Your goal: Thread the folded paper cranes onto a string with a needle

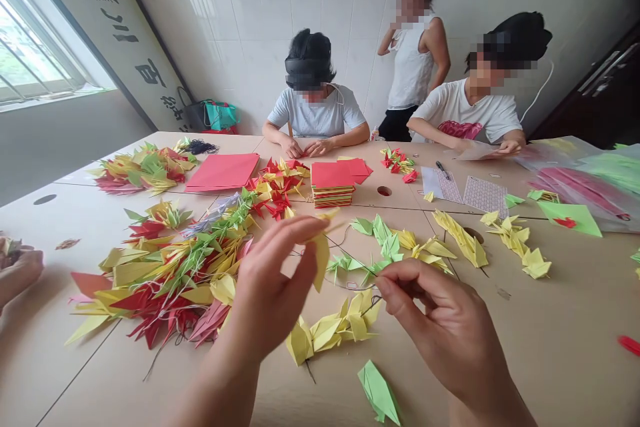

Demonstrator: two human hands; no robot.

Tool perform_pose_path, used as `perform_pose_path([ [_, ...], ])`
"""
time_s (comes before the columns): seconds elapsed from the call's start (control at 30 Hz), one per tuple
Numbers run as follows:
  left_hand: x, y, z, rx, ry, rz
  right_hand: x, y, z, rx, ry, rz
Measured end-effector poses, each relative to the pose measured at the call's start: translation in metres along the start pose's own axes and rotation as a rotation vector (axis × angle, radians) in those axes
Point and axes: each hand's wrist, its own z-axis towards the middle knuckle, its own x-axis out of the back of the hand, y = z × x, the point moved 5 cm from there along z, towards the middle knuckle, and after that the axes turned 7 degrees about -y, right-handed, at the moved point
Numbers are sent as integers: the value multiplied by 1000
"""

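Note:
My left hand (pixel 277 287) is raised over the table, its thumb and fingers closed on a yellow folded paper crane (pixel 321 260). Lower and to the right, my right hand (pixel 443 320) pinches a thin dark thread (pixel 376 299) between thumb and forefinger; whether a needle is there too, I cannot make out. Beneath my hands lies a string of yellow paper cranes (pixel 333 333), its dark thread end sticking out. A single green folded paper piece (pixel 379 392) rests near the front edge. Just beyond my right hand are green paper cranes (pixel 384 240).
Multicoloured folded paper (pixel 165 273) is heaped at left, with another pile (pixel 143 170) behind. Red sheets (pixel 223 172) and a paper stack (pixel 333 195) stand mid-table. Yellow crane strings (pixel 460 238) lie right. Several people are around; another person's hand (pixel 23 273) shows far left.

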Motion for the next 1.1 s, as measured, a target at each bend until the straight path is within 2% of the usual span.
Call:
perform_pose_path([
  [0.13, 27, -27, 8, 139, 336, -56, 1, -2, -2, 7, -103, -70],
  [0.2, 34, -43, 22, 194, 398, -8, 5, -5, -3, 28, -107, -85],
  [0.33, 30, -74, 70, 240, 350, 118, 19, -14, -6, 87, -28, -99],
  [0.43, 18, -92, 109, 253, 339, 149, 27, -20, -11, 123, -12, -89],
  [0.57, 2, -102, 147, 234, 316, 146, 34, -24, -19, 162, -7, -63],
  [0.67, -7, -101, 161, 207, 298, 170, 39, -26, -24, 173, 19, -37],
  [0.73, -14, -101, 162, 201, 231, 205, 42, -27, -26, 180, 32, -18],
  [0.83, -32, -110, 150, 231, 9, 282, 43, -29, -25, 171, 18, -12],
  [1.0, -55, -154, 101, 379, -400, 478, 42, -30, -24, 184, -27, -15],
  [1.1, -56, -181, 75, 510, -530, 606, 40, -30, -24, 211, -48, -32],
])
